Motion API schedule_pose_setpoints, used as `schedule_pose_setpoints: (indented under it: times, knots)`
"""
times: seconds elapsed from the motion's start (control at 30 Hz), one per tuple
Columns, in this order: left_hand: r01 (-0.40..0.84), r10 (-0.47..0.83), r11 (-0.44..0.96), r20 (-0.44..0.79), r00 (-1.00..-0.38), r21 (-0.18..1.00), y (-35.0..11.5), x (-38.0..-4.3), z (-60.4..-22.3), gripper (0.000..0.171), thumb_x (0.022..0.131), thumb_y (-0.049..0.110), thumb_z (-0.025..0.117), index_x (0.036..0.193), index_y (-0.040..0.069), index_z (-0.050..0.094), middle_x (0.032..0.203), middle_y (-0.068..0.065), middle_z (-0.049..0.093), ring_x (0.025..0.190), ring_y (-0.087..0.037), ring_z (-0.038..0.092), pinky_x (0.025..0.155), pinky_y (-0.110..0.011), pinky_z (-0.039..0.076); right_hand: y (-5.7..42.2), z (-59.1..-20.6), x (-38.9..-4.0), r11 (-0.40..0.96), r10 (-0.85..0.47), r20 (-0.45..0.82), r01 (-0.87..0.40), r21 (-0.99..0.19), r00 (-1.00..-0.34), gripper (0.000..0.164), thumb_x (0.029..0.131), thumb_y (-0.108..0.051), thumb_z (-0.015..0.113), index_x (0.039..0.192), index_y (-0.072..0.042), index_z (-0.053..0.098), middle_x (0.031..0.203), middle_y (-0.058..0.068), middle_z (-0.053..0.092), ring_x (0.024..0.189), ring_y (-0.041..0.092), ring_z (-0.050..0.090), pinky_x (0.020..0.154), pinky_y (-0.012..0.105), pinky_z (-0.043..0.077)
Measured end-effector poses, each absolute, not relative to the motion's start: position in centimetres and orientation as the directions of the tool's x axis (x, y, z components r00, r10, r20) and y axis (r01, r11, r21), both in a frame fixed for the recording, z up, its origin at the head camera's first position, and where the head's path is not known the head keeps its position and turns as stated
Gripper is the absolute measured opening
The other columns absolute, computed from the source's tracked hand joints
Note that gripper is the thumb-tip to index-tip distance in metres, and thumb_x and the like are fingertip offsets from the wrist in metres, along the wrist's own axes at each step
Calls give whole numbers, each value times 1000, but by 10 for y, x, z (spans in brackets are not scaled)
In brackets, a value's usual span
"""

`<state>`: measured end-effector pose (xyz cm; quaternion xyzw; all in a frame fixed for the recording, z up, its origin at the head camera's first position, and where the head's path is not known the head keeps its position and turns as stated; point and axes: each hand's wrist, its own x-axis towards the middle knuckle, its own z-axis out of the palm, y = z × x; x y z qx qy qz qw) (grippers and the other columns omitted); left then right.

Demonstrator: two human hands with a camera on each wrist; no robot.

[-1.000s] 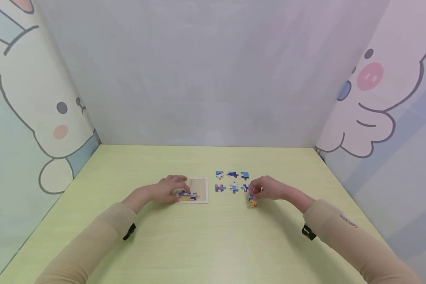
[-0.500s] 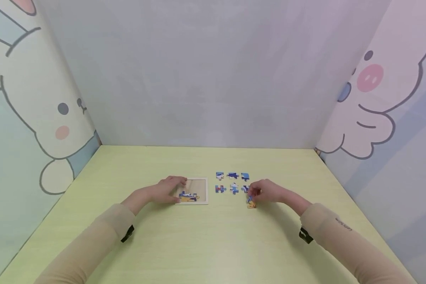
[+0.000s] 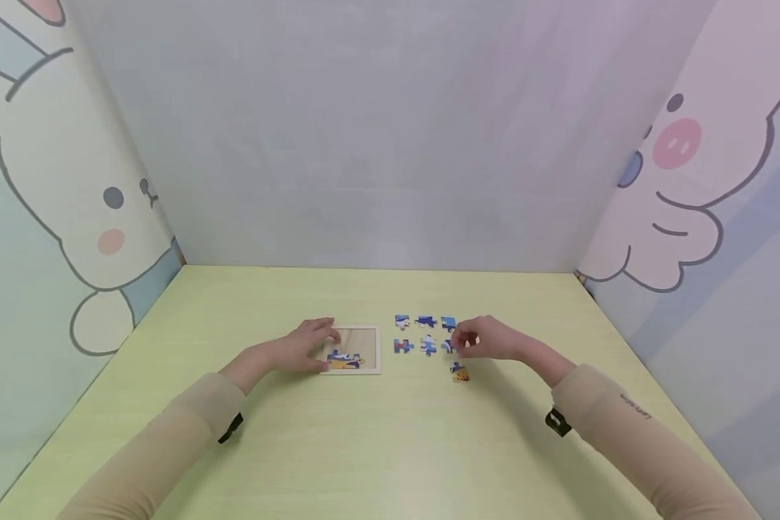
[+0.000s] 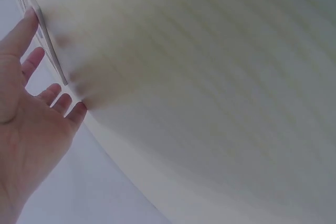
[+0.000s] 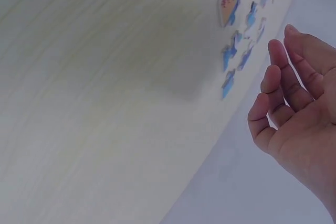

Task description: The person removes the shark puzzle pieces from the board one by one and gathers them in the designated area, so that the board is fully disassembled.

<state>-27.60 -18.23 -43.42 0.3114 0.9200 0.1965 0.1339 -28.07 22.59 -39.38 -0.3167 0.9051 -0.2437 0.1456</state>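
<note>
My left hand [image 3: 299,349] rests at the left edge of a shallow wooden puzzle tray [image 3: 378,350], fingers spread and relaxed. In the left wrist view the thumb touches the tray's rim [image 4: 51,50]. Joined blue, white and yellow puzzle pieces [image 3: 346,360] lie in the tray's lower left. My right hand [image 3: 492,339] hovers over the right end of the loose pieces, fingers loosely bent and holding nothing. Just below it an orange-and-blue puzzle piece [image 3: 459,373] lies on the table. Partly behind the right fingertips is a dark blue and white piece [image 3: 448,347].
Two rows of loose pieces lie right of the tray: a blue-and-white one [image 3: 401,321], a dark blue one [image 3: 425,321] and a blue one [image 3: 448,323] behind, a red-and-blue one [image 3: 402,347] and a pale blue one [image 3: 428,346] in front. A grey wall [image 3: 390,144] rises behind the table.
My right hand has let go of the orange-and-blue puzzle piece and moved up, away from it. My left fingers have drawn back from over the joined pieces toward the tray's left edge.
</note>
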Motion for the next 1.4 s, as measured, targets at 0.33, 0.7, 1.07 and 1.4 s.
schedule_pose_setpoints:
  times: [0.33, 0.7, 1.07, 1.4]
  knots:
    - [517, 597, 770, -137, -791, 373, -182, -276, -433, 54, 87, 38, 67, 133, 18, 48, 152, -20, 24, 139, -44, 19, 107, -64, 19, 203, -376, -281, 663, -642, -68, -509, -548, -763, 14, 87, -13, 67, 101, -8, 66, 83, -7, 62, 75, 14, 56, 64, 25, 49]
    - [501, 583, 782, -153, -798, 371, -183, -275, -433, 55, 87, 38, 66, 134, 19, 47, 153, -19, 24, 139, -45, 19, 107, -65, 18, 164, -368, -276, 636, -641, 70, -581, -508, -764, 16, 85, -13, 70, 101, -13, 67, 99, -1, 66, 80, 16, 54, 70, 26, 48]
    - [501, 585, 782, -159, -796, 371, -181, -276, -431, 54, 87, 38, 66, 134, 20, 47, 153, -18, 24, 139, -44, 19, 108, -65, 18, 122, -380, -278, 623, -659, 89, -609, -491, -747, 31, 84, -15, 72, 114, -11, 65, 114, 7, 62, 95, 28, 57, 81, 36, 49]
    - [496, 575, 792, -161, -802, 357, -182, -282, -438, 53, 86, 42, 66, 133, 23, 48, 154, -15, 25, 139, -41, 21, 107, -64, 21, 92, -395, -283, 651, -655, 39, -589, -478, -755, 36, 83, -16, 73, 117, -8, 64, 117, 9, 62, 96, 29, 57, 79, 33, 48]
